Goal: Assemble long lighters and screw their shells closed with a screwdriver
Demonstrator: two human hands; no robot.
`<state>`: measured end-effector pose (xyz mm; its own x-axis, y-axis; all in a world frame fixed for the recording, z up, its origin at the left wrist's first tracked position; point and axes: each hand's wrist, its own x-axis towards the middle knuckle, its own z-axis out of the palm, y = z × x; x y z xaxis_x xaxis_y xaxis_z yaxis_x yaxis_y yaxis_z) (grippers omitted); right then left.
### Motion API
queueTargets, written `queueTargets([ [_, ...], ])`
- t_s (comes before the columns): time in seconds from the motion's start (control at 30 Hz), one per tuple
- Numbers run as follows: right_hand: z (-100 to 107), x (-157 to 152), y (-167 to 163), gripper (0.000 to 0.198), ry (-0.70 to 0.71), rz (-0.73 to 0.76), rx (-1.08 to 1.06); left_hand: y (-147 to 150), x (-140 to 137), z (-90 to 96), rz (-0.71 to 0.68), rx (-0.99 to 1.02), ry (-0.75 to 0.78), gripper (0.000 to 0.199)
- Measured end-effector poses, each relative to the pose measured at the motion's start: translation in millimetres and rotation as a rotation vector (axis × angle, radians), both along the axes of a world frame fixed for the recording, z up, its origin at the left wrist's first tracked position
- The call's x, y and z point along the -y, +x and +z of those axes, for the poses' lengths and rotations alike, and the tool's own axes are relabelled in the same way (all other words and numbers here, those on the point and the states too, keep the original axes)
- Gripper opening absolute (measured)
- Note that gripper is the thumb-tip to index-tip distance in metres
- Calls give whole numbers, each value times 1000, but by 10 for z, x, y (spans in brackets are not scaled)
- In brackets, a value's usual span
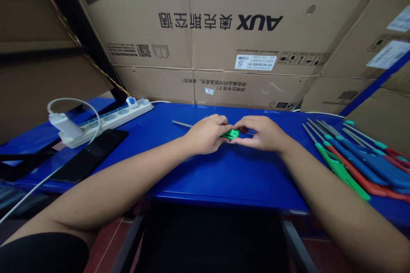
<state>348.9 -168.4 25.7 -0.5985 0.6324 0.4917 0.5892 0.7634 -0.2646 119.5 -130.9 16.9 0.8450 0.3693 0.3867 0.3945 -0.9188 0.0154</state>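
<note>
Over the middle of the blue table, my left hand point(208, 134) is closed around a green long-necked lighter point(231, 135). A thin grey metal rod point(182, 124) sticks out to the left from behind this hand and looks like the lighter's neck. My right hand point(261, 133) pinches the lighter's green end between thumb and fingers. Something thin and see-through shows inside the curl of the right hand, too small to name. My fingers hide most of the lighter's body.
Several long-necked lighters point(361, 158) in green, blue and red lie at the right. On the left are a white power strip point(112, 121), a plugged-in charger point(65, 126) with a white cable and a black phone point(91, 155). A cardboard wall point(205, 42) stands behind the blue table point(224, 179).
</note>
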Motion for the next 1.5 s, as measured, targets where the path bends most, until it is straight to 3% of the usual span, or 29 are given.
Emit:
queueTargets([
  [0.13,38,59,-60,26,96,-43,3,12,25,-1,-2,51,14,28],
  [0.27,82,83,-11,23,69,-35,51,12,27,0,-14,55,50,27],
  [0.33,76,72,26,35,-49,-13,-16,15,37,4,-9,48,112,30],
  [0.4,35,46,45,48,-267,29,-164,29,67,4,-20,28,221,33],
  [0.53,-115,2,-27,51,-683,131,-416,73,157,-3,-123,44,439,25],
  [0.67,-243,18,-170,66,-942,290,-687,68,178,11,-178,193,508,23],
  [0.77,-284,41,-232,72,-1040,347,-814,42,153,23,-255,283,556,24],
  [1.0,-252,119,-341,60,-1010,358,-930,23,136,-8,-325,408,495,26],
  [1.2,-234,189,-433,69,-1006,289,-861,15,139,16,-433,400,488,27],
  [1.4,-214,119,-422,58,-884,229,-886,16,78,-36,-456,438,304,30],
  [1.5,-202,57,-357,57,-848,191,-821,-14,62,-41,-430,551,77,24],
])
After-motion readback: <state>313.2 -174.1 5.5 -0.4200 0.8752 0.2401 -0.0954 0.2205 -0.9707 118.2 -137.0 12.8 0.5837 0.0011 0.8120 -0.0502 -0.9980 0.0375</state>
